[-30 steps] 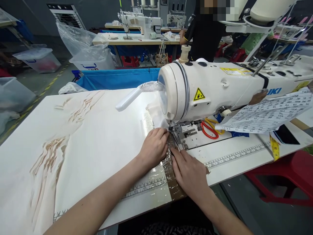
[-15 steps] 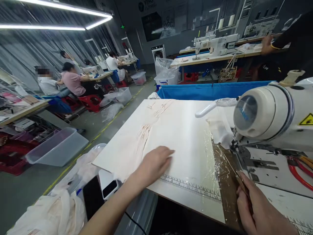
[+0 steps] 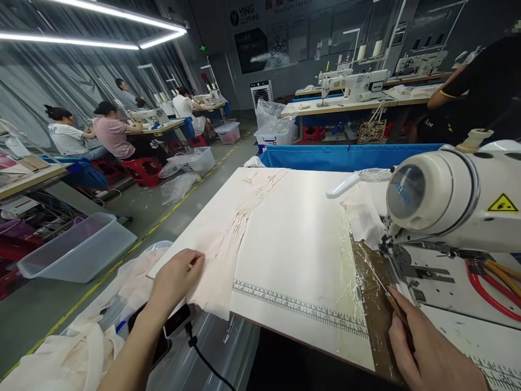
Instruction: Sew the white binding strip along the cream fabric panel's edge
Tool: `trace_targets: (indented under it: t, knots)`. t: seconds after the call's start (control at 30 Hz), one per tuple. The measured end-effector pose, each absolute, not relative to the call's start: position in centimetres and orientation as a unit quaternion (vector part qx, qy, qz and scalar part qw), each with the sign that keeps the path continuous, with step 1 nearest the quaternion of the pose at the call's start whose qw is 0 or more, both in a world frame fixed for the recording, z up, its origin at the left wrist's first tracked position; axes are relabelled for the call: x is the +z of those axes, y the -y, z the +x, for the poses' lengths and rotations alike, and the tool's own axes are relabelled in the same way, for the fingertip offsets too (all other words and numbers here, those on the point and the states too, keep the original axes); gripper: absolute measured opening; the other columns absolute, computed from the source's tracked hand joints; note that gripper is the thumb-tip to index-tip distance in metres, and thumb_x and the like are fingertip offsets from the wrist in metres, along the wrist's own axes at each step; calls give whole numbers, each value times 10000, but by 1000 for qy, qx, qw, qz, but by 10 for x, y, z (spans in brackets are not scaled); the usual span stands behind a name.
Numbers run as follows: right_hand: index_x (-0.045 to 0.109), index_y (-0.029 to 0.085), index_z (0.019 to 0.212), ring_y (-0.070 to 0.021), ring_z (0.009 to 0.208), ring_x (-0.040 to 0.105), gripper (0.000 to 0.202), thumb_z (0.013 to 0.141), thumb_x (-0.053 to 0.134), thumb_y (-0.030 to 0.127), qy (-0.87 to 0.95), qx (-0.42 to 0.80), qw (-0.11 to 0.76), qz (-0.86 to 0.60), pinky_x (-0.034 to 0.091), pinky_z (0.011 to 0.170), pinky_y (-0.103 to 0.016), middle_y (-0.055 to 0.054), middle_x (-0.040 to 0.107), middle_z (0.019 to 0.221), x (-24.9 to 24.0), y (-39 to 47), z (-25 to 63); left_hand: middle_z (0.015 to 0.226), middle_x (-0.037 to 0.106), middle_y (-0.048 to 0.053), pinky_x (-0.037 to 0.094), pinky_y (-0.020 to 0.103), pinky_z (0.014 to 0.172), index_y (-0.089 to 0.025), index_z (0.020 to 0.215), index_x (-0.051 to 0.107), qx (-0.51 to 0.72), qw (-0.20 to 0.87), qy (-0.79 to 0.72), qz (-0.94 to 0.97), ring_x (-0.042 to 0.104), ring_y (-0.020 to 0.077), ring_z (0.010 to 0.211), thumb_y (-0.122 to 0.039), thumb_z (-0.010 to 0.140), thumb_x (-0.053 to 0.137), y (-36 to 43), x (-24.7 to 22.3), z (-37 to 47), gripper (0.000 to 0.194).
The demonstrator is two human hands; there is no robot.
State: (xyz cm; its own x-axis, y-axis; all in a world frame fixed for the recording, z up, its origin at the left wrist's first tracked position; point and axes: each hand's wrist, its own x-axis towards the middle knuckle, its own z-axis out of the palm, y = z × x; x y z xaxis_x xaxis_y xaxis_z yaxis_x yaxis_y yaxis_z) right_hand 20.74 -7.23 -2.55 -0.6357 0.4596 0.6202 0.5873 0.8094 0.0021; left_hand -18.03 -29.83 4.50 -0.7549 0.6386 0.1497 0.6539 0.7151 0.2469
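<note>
My left hand (image 3: 177, 278) is at the left edge of the white board, its thumb and fingertips pinched on the pale pink fabric (image 3: 220, 266). That fabric lies in creased folds along the board's left side and hangs a little over the front edge. At the lower right my right hand (image 3: 423, 336) is closed round a thin pointed tool (image 3: 385, 288), whose tip points toward the sewing machine (image 3: 431, 187). A pale cloth piece (image 3: 364, 217) lies against the machine's needle area.
The white board (image 3: 293, 244) has a printed ruler (image 3: 301, 307) near its front edge. Red-handled scissors (image 3: 484, 288) lie right. A phone, cable and fabric pile (image 3: 69, 353) are lower left. A blue cloth bin (image 3: 345, 157) stands behind; people sit at machines beyond.
My left hand has moved left from the middle of the board to the pink fabric and pinches it. My right hand stays nearly in place with the tool. The view has shifted slightly.
</note>
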Motion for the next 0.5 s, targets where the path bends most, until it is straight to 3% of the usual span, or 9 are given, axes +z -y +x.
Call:
trace_targets:
  t: [0.1,0.2,0.27,0.37,0.43,0.5]
  knots:
    - [588,188,1250,-263,644,754,358,959,447,342,874,5,307,-377,561,459,-314,-105,780,1017,-27,74,211,944,709,58,469,316,641,-224,817,646,-178,49,915,-358,640,255,901,-488,848,398,295,53,-177,364]
    - [664,254,1051,-256,757,764,248,914,563,434,824,232,302,-421,610,552,-272,-62,785,961,-20,75,207,889,698,45,478,289,637,-216,847,628,-263,8,883,-388,630,218,833,-494,868,428,283,60,-163,343]
    - [673,253,1092,-264,877,750,304,928,564,484,771,410,283,-396,624,649,-283,-80,771,1001,-10,76,194,826,674,27,478,267,628,-213,864,610,-314,-57,840,-439,614,186,769,-470,914,414,269,65,-145,327]
    - [533,244,1371,-261,945,726,495,971,507,535,653,641,226,-335,624,736,-362,-124,721,1135,9,77,163,831,662,21,477,256,647,-212,900,596,-332,-160,743,-558,605,160,759,-384,979,373,239,65,-103,293]
    - [481,242,1428,-266,962,715,598,931,574,562,592,716,207,-306,602,810,-424,-142,687,1203,17,75,141,878,679,25,491,266,723,-211,923,594,-310,-229,675,-629,615,153,790,-316,994,370,217,56,-66,257]
    - [511,245,1404,-233,881,710,623,885,641,564,568,742,188,-302,588,759,-379,-113,707,1121,20,73,124,917,695,32,496,272,757,-200,949,598,-261,-278,593,-709,630,157,813,-256,971,418,200,42,-28,190]
